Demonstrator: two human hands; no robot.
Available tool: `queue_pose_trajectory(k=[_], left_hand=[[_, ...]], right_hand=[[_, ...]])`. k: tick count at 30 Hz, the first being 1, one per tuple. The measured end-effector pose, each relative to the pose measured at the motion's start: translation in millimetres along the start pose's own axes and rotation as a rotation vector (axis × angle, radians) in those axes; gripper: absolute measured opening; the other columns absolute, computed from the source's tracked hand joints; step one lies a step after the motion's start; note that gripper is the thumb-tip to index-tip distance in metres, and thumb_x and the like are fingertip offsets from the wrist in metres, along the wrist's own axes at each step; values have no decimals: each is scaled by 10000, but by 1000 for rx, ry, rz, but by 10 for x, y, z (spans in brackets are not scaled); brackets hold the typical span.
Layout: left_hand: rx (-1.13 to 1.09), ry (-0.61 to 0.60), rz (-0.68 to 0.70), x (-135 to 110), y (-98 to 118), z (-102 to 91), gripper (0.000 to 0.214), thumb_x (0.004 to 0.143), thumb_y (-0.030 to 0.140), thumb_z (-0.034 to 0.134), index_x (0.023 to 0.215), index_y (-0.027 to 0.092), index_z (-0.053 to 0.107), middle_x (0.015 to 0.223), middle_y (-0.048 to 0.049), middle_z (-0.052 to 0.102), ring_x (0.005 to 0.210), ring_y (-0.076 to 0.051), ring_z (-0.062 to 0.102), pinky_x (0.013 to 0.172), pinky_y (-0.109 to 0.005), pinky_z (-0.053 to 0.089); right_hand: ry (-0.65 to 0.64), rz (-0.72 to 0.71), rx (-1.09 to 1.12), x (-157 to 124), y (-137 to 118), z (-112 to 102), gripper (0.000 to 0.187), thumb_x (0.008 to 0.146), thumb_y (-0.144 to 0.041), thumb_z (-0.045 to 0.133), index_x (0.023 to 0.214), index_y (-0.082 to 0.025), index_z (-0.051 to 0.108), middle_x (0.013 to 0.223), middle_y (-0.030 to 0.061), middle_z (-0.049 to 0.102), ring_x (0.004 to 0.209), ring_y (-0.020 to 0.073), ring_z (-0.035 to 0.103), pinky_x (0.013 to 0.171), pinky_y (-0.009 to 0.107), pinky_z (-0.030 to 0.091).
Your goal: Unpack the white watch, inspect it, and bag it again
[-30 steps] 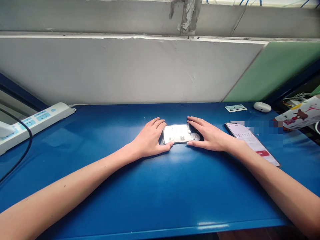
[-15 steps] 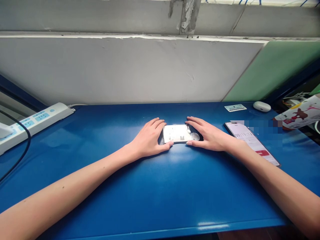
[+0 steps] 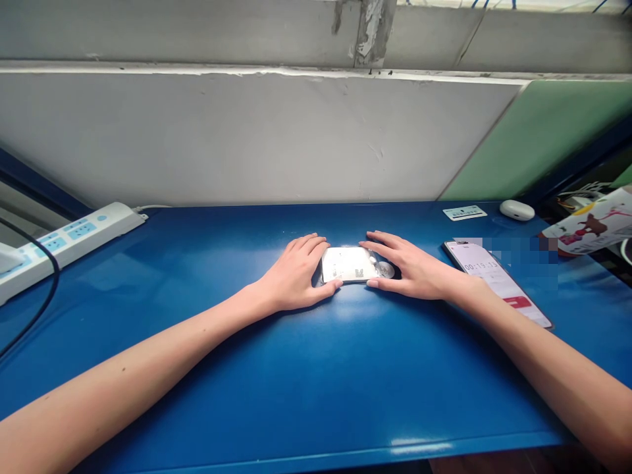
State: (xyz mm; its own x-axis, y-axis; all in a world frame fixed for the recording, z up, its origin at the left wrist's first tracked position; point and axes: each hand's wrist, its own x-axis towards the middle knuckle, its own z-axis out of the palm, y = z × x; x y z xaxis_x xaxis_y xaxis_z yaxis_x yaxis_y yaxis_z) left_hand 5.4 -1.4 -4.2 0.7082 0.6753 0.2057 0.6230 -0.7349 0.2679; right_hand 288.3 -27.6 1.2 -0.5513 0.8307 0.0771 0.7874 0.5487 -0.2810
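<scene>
Print on the device [image 3: 348, 264] too small to read, its ends covered by left hand [image 3: 293, 273] and right hand [image 3: 412, 268]; phone [image 3: 498, 282] partly pixelated; power strip [image 3: 59, 241] cut off at left edge.

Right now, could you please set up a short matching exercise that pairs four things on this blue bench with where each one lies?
Things:
1. hard drive
2. power strip
3. phone
4. white earbud case

Places:
A. far right corner, near the green panel
B. far left edge, with a black cable beside it
C. centre, between the left hand and right hand
D. flat beside the right wrist, screen lit

Pairs: 1-C, 2-B, 3-D, 4-A
</scene>
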Motion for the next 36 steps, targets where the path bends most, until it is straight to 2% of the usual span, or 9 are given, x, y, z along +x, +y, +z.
queue_pose_trajectory(k=[6,11,15,18,21,27,36], left_hand=[[-10,-12,19,-11,10,-9,639,961,548,475,1412,95,483,1477,-232,485,1414,-400,389,1153,-577,317],[-20,-31,27,-3,17,-21,630,943,541,505,1419,129,490,1474,-224,491,1412,-412,391,1146,-602,304],[-16,-22,34,3,16,-20,600,926,538,529,1386,153,523,1459,-214,504,1403,-413,398,1138,-600,316],[4,-24,39,6,14,-13,595,926,539,530,1361,133,535,1450,-228,505,1394,-413,406,1132,-592,325],[24,-33,39,8,12,-3,605,923,548,530,1343,112,539,1450,-245,498,1398,-414,403,1131,-583,330],[47,-39,44,11,7,3,606,920,540,535,1343,106,529,1459,-247,487,1404,-411,398,1140,-578,319],[60,-60,41,15,8,-5,630,925,558,526,1356,98,517,1477,-248,474,1407,-415,393,1139,-591,311]], right_hand=[[36,0,35,16,-112,44,734,918,-630,522,1473,-150,479,1548,202,444,1461,369,366,1158,556,367],[90,0,59,36,-190,121,645,957,-579,485,1441,-155,509,1521,198,483,1449,365,388,1146,573,381],[155,56,53,50,-247,147,567,958,-562,487,1371,-183,570,1452,182,561,1403,364,455,1123,579,409],[181,68,29,61,-286,150,556,947,-541,512,1339,-155,587,1429,190,580,1376,364,487,1124,561,418],[171,56,2,69,-294,152,534,965,-486,491,1345,-123,585,1436,193,578,1382,369,480,1128,560,418],[143,11,-33,80,-261,151,465,1026,-332,340,1369,-135,584,1431,141,599,1397,343,475,1146,543,416],[102,50,-50,60,-258,180,520,1034,-288,301,1472,-63,467,1478,165,545,1425,351,432,1116,522,453]])
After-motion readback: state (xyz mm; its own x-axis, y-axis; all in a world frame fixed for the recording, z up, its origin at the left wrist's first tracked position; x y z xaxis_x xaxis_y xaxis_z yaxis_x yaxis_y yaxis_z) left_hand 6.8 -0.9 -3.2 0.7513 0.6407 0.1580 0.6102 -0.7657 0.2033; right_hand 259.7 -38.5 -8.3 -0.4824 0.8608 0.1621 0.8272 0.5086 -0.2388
